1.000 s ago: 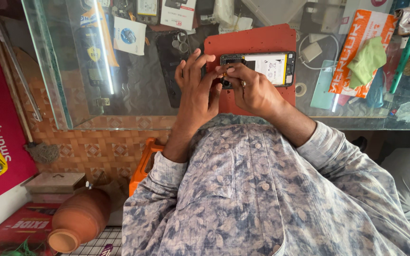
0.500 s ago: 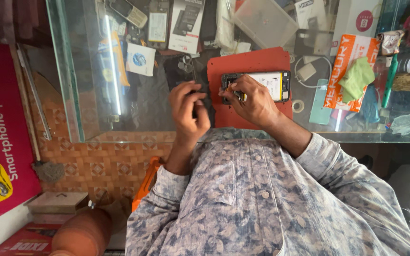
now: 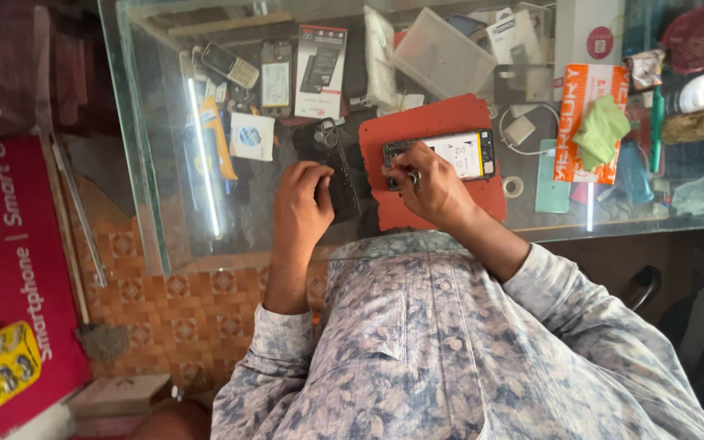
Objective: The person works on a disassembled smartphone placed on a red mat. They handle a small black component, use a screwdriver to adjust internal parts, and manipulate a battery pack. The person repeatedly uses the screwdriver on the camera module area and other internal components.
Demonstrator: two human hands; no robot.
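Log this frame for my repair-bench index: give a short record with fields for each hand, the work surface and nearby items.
left hand: left hand rests on a dark phone part beside the mat
right hand: right hand grips a small tool at the end of the opened phone
surface: red mat on a glass counter
nearby: green cloth on an orange packet, clear plastic box, white charger

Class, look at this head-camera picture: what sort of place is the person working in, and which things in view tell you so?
Probably a small phone repair counter. An opened phone lies on a red mat under the right hand, old handsets and boxed parts sit beneath the glass counter, and a charger with cable lies nearby.
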